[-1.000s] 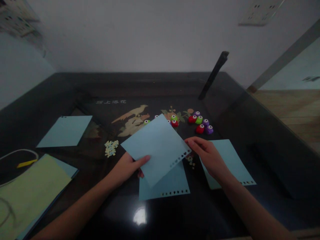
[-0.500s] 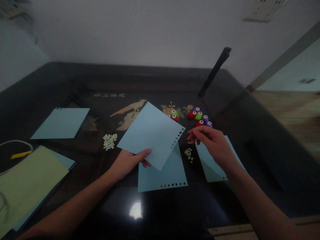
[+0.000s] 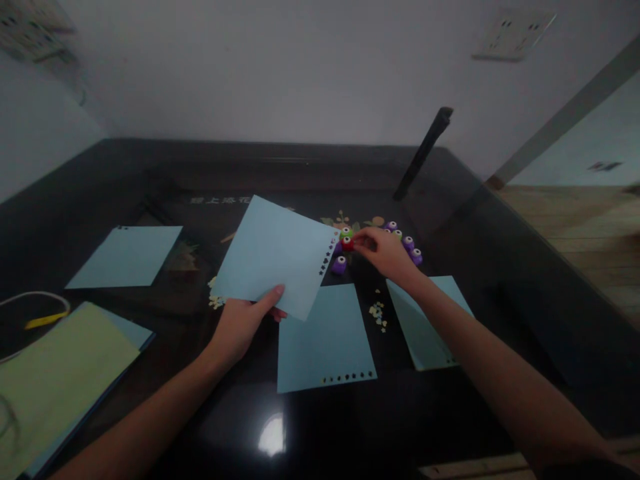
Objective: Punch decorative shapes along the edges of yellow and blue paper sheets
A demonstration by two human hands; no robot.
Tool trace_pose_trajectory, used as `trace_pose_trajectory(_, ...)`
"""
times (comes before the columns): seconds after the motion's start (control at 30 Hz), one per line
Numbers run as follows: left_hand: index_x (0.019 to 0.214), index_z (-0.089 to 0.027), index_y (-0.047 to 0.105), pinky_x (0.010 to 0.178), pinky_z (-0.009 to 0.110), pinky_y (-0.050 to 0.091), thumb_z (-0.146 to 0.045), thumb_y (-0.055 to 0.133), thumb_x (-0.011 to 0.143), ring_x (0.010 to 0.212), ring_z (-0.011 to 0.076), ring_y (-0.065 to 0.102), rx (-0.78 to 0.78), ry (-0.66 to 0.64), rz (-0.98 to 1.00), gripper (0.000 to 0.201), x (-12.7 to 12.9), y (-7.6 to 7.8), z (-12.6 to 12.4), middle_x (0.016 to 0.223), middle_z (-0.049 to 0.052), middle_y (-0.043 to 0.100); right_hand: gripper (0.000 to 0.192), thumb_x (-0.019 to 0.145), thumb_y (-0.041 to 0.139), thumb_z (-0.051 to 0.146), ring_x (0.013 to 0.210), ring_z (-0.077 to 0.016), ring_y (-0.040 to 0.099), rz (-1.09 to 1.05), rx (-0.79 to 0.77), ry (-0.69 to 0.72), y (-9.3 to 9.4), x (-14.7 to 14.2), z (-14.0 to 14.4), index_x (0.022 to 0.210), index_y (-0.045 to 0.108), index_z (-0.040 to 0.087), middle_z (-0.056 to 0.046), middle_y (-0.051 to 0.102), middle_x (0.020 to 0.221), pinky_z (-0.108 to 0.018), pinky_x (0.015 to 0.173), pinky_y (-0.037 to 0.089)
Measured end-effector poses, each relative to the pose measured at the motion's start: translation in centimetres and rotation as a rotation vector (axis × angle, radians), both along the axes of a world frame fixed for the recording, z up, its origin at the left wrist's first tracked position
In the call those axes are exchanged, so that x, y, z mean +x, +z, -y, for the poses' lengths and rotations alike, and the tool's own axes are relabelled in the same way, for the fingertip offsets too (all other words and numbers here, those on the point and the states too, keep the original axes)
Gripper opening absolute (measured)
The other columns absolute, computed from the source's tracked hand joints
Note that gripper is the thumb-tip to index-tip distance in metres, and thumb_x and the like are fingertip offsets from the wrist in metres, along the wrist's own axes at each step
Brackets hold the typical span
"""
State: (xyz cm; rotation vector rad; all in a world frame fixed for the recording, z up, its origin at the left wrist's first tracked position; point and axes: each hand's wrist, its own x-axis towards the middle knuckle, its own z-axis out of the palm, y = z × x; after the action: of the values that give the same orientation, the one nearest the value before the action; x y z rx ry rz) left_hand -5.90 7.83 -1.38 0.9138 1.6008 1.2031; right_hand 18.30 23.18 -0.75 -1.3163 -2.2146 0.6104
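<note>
In my left hand [image 3: 250,319] is a light blue paper sheet [image 3: 273,253], gripped at its lower edge between thumb and fingers. A row of small punched shapes runs along the sheet's right edge. My right hand [image 3: 383,252] reaches across beyond that edge, thumb and fingertips pinched at a small red craft punch [image 3: 347,244]. Close around it are a green punch [image 3: 346,232] and a purple punch [image 3: 339,265]. More punches, among them a purple one [image 3: 416,257], lie behind my right hand, partly hidden by it.
Below the held sheet lies another blue sheet [image 3: 325,340] with holes along its near edge. Paper cut-outs [image 3: 379,312] are scattered beside it. A blue sheet stack [image 3: 425,327] lies right, a single sheet [image 3: 127,257] left, and yellow paper [image 3: 60,367] front left. A black bar [image 3: 424,153] rises at the back.
My right hand has moved left and away from me, onto the red punch. My left hand has shifted the sheet left and turned it, uncovering the purple punch near its right edge.
</note>
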Motion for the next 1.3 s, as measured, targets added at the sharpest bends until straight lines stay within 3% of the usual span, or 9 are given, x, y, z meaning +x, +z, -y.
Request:
trace_pose_trajectory(0.27,0.056,-0.017,0.056,0.051,0.029,0.051,-0.034,0.069,0.072,0.049,0.0175,0.06,0.004,-0.031,0.012,0.027,0.0,-0.2,0.0,0.051,0.003,0.062,0.023,0.078,0.068,0.019,0.075,-0.0206,0.058,0.117,0.06,-0.01,-1.1,-0.7,-0.8,0.101,0.066,0.019,-0.007,0.065,0.093,-0.034,0.069,0.041)
trace_pose_trajectory(0.47,0.058,-0.018,0.057,0.053,0.031,0.054,-0.032,0.069,0.07,0.048,0.0185,0.062,-0.044,-0.066,0.013,0.022,0.7,0.7,0.1,0.05,0.002,0.062,0.03,0.076,0.072,0.021,0.076,-0.0201,0.057,0.176,0.074,-0.006,-1.7,-0.9,-1.1,0.104,0.064,0.019,-0.006,0.065,0.091,-0.032,0.067,0.039)
trace_pose_trajectory(0.63,0.067,-0.017,0.059,0.053,0.033,0.055,-0.034,0.07,0.07,0.048,0.0193,0.064,-0.045,-0.118,0.038,0.02,1.0,0.8,0.4,0.057,0.003,0.066,0.021,0.078,0.071,0.028,0.074,-0.0207,0.057,0.21,0.074,-0.017,-1.9,-0.9,-1.0,0.095,0.065,0.017,-0.006,0.064,0.086,-0.031,0.062,0.037)
trace_pose_trajectory(0.77,0.065,-0.017,0.059,0.056,0.034,0.056,-0.037,0.068,0.071,0.048,0.0199,0.064,-0.076,-0.163,-0.001,0.023,1.0,0.8,0.5,0.053,0.004,0.066,0.016,0.08,0.068,0.025,0.081,-0.0232,0.058,0.216,0.078,-0.016,-2.0,-1.2,-0.7,0.093,0.066,0.017,-0.008,0.064,0.09,-0.033,0.067,0.04)
trace_pose_trajectory(0.93,0.069,-0.015,0.061,0.065,0.035,0.057,-0.036,0.069,0.072,0.056,0.0203,0.067,-0.141,-0.231,-0.023,0.022,1.4,1.0,0.9,0.059,0.006,0.069,0.013,0.08,0.068,0.023,0.083,-0.0227,0.059,0.134,0.064,-0.029,-0.8,-0.4,0.1,0.089,0.061,0.017,-0.008,0.063,0.092,-0.035,0.072,0.043)
trace_pose_trajectory(1.0,0.073,-0.014,0.063,0.068,0.035,0.058,-0.036,0.071,0.071,0.059,0.0205,0.068,-0.178,-0.223,0.036,0.024,1.9,0.7,1.0,0.064,0.006,0.071,0.015,0.079,0.068,0.024,0.08,-0.0216,0.061,-0.056,-0.043,-0.041,0.1,0.8,1.0,0.086,0.056,0.018,-0.006,0.063,0.085,-0.036,0.07,0.046)
trace_pose_trajectory(1.1,0.084,-0.012,0.064,0.066,0.033,0.058,-0.036,0.074,0.07,0.062,0.0191,0.069,-0.215,-0.223,0.177,0.029,3.1,0.3,0.9,0.08,0.009,0.073,0.021,0.078,0.068,0.027,0.07,-0.0184,0.064,-0.432,-0.386,-0.028,1.6,3.1,3.6,0.088,0.051,0.021,-0.003,0.065,0.085,-0.033,0.06,0.048)
trace_pose_trajectory(1.17,0.092,-0.012,0.064,0.063,0.031,0.059,-0.035,0.076,0.069,0.062,0.0177,0.069,-0.218,-0.247,0.249,0.034,4.2,0.3,0.5,0.089,0.01,0.074,0.028,0.073,0.073,0.029,0.065,-0.0161,0.063,-0.553,-0.533,-0.043,2.3,4.6,5.7,0.093,0.055,0.02,-0.001,0.066,0.082,-0.031,0.057,0.048)
trace_pose_trajectory(1.3,0.093,-0.012,0.064,0.06,0.03,0.058,-0.035,0.075,0.069,0.058,0.0181,0.068,-0.201,-0.354,0.256,0.035,6.4,1.3,-1.2,0.076,0.008,0.073,0.037,0.064,0.08,0.025,0.059,-0.011,0.059,-0.715,-0.725,-0.165,2.4,6.4,9.5,0.099,0.066,0.021,0.002,0.064,0.075,-0.028,0.056,0.05)
